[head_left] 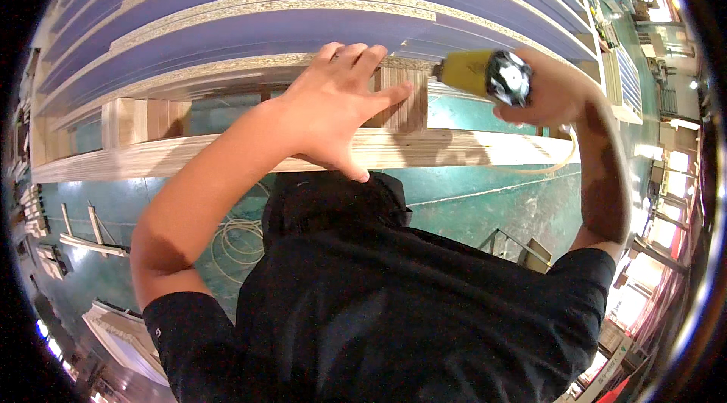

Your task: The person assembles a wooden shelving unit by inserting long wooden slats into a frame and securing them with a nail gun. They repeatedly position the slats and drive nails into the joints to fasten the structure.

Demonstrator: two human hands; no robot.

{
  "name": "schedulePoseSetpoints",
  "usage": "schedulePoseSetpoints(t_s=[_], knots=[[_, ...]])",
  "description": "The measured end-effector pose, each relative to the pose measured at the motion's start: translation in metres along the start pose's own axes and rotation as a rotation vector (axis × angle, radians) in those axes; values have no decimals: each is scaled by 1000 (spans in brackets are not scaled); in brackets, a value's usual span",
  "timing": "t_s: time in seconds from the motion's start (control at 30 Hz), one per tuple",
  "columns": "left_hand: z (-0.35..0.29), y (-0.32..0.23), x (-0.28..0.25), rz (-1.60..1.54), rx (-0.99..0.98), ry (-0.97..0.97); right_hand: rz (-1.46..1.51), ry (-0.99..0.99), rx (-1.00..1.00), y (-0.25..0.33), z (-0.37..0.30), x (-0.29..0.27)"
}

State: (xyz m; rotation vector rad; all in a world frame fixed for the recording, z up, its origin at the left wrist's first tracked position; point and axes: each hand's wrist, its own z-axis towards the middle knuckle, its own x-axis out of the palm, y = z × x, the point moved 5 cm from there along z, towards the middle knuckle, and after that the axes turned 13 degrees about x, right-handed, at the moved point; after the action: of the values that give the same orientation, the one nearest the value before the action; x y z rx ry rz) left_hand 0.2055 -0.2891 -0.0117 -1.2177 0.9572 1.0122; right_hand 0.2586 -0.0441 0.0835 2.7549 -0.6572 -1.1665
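Because the left hand (329, 111) spreads wide across the frame, it appears to serve as a brace rather than a grasp. Its digits are splayed: three fingers reach toward the blue panels (310, 32), the index finger lies over the wooden block (410, 115), and the thumb extends toward the near side of the long rail (485, 147). Whether the palm bears on the wood cannot be told.

The right hand (556, 89) is closed around the yellow tool (463, 73), with the handle mostly hidden by the fist. The tool lies with its nose toward the block's upper right corner, just beside it; contact cannot be confirmed. This grip probably allows the nose to be directed while the other hand steadies the work.

The block stands between the rail and the panels, apparently as a spacer. A pale hose (556, 168) curves below the right forearm, clear of the left hand.
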Motion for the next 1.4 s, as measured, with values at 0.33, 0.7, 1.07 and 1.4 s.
schedulePoseSetpoints(t_s=[0.33, 0.7, 1.07, 1.4], knots=[[-139, -90, -14, -440, 42, -664, 500, -6, -557, 56, -100, 124], [-476, -178, 144, -567, -771, -739, 155, -153, -536, 259, 58, 376], [-700, -242, 137, -460, -1311, -1100, -272, 196, 99, 309, 276, 543], [-897, -78, 95, -465, -1082, -1042, -246, 415, 45, 658, 408, 608]])
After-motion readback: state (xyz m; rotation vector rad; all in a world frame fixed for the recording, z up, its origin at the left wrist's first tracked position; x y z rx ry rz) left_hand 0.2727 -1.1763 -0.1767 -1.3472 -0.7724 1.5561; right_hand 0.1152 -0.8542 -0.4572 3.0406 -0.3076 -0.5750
